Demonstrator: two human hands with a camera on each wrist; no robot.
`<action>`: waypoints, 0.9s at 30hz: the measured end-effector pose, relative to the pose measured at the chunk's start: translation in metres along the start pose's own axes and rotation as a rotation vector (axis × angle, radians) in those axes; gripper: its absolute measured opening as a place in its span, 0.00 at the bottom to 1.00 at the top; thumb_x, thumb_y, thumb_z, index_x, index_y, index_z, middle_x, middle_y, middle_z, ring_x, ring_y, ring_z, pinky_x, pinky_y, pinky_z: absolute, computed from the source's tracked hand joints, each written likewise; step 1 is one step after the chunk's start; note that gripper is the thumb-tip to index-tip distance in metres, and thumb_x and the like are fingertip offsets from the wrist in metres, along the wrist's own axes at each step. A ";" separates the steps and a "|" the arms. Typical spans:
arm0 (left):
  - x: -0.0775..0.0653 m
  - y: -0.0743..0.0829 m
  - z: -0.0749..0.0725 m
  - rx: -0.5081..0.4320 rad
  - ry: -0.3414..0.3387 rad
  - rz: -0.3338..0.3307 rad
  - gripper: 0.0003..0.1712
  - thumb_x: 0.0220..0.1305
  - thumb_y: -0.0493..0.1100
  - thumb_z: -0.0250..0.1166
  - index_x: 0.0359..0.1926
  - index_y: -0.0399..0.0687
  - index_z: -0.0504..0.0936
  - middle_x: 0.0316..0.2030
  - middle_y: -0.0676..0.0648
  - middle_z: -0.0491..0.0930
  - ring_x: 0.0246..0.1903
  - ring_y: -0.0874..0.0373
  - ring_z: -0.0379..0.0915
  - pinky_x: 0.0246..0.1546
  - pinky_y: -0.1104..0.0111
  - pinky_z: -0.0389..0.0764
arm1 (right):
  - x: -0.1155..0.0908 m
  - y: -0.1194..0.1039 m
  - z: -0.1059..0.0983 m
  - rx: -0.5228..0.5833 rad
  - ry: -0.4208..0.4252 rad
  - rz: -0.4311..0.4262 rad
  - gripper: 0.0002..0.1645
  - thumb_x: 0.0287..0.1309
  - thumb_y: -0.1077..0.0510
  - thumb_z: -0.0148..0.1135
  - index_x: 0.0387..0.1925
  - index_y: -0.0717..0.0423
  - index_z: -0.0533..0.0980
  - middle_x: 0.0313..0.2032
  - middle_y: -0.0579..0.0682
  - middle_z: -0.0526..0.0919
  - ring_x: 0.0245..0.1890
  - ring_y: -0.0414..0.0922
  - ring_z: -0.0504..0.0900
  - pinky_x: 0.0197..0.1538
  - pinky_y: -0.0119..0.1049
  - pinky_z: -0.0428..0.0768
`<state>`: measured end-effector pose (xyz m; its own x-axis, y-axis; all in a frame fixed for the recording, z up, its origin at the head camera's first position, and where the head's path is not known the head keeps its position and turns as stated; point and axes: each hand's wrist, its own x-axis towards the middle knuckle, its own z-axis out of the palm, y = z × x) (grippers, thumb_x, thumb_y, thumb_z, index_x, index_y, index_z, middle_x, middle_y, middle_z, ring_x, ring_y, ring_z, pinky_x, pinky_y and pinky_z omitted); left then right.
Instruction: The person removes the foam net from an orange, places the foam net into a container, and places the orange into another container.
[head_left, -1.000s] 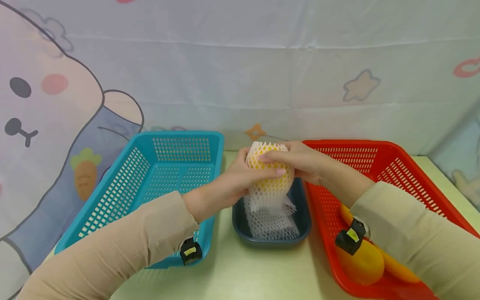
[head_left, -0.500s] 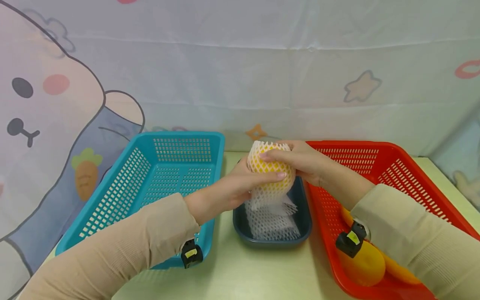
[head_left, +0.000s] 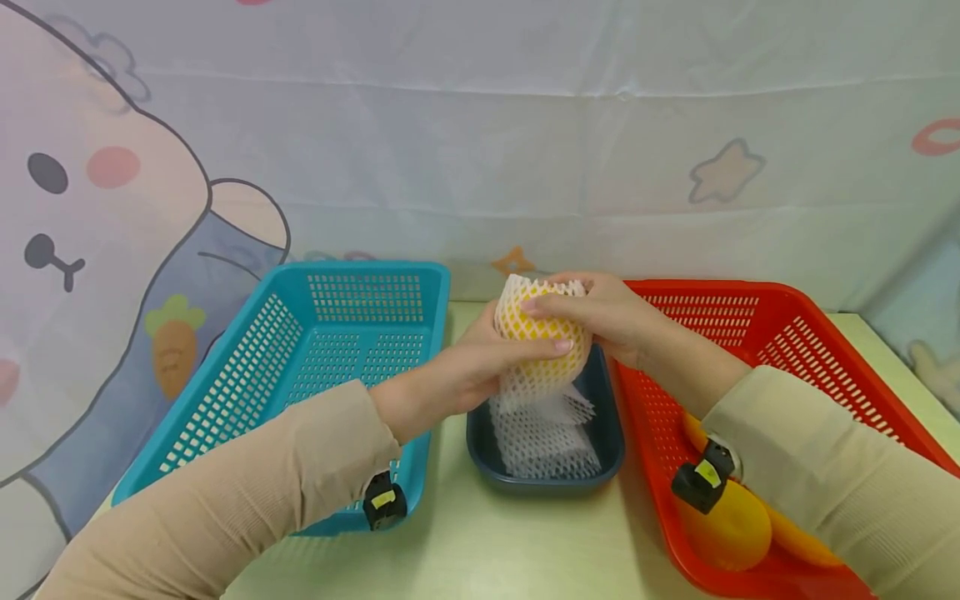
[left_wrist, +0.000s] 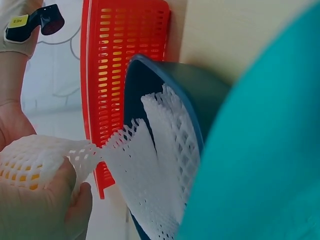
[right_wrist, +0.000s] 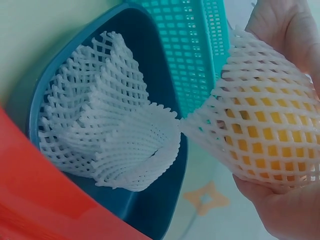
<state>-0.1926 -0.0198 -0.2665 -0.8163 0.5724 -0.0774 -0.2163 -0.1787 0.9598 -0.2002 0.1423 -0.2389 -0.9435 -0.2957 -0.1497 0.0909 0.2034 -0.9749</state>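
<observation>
Both hands hold a rounded yellow-orange fruit [right_wrist: 257, 132] inside a white foam net sleeve [head_left: 536, 385], above a small dark blue basin [head_left: 487, 471]. From the left, the left hand [head_left: 480, 362] wraps the sleeve, its thumb lying across the front. The right hand [head_left: 603, 315] grips the upper right part, thumb in front and other fingers mostly hidden behind. The net's tapered lower end hangs down toward the basin. Loose foam nets [right_wrist: 117, 115] lie crumpled in that basin. The fruit shows only through the mesh, so its exact kind is unclear.
A turquoise perforated basket [head_left: 352, 312] stands on the left of the table [head_left: 465, 554]. On the right, a red basket [head_left: 660, 521] holds an orange-coloured round fruit [head_left: 727, 533] and longer orange fruit [head_left: 802, 537], partly behind the right sleeve. A printed cloth [head_left: 487, 150] hangs behind.
The right hand has risen slightly, and the net's upper edge has shifted up with it. The left hand keeps nearly the same place and hold on the sleeved fruit.
</observation>
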 end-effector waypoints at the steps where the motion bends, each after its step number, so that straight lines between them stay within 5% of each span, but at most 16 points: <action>1: 0.000 0.001 0.000 0.003 0.007 -0.003 0.29 0.56 0.30 0.63 0.57 0.49 0.64 0.49 0.43 0.74 0.44 0.51 0.74 0.44 0.60 0.78 | 0.000 -0.001 0.000 0.003 0.004 -0.001 0.27 0.55 0.53 0.61 0.53 0.65 0.71 0.42 0.53 0.77 0.38 0.47 0.77 0.42 0.36 0.79; 18: 0.000 0.006 -0.003 0.028 0.064 -0.052 0.35 0.53 0.32 0.65 0.60 0.51 0.60 0.51 0.43 0.73 0.44 0.51 0.75 0.43 0.60 0.78 | 0.001 -0.008 0.002 0.033 0.081 0.010 0.28 0.57 0.53 0.62 0.54 0.66 0.71 0.47 0.55 0.77 0.39 0.44 0.79 0.42 0.33 0.80; 27: -0.001 0.002 0.001 -0.006 0.061 -0.061 0.29 0.56 0.36 0.64 0.57 0.51 0.65 0.49 0.45 0.75 0.42 0.52 0.76 0.42 0.60 0.78 | 0.001 -0.007 0.000 0.077 0.084 0.016 0.27 0.57 0.55 0.62 0.52 0.69 0.72 0.40 0.53 0.81 0.34 0.44 0.82 0.38 0.36 0.81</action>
<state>-0.1921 -0.0202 -0.2641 -0.8328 0.5322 -0.1520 -0.2695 -0.1500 0.9513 -0.2022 0.1404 -0.2324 -0.9648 -0.2135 -0.1539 0.1270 0.1344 -0.9828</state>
